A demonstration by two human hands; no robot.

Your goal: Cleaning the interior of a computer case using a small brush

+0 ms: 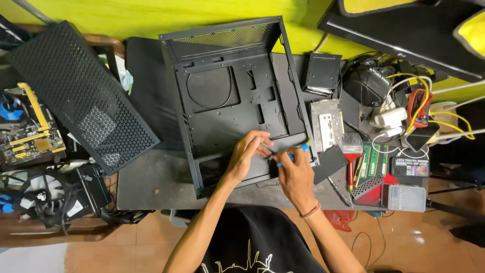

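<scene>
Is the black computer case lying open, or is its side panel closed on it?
Open. The computer case lies flat with its bare interior showing, and a perforated panel lies detached to its left.

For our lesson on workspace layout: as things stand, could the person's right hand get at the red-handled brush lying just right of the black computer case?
Probably yes. The right hand sits at the black computer case's lower right corner, and the red-handled brush lies close beside it with nothing between. But its grip is taken up with a blue-handled screwdriver.
</scene>
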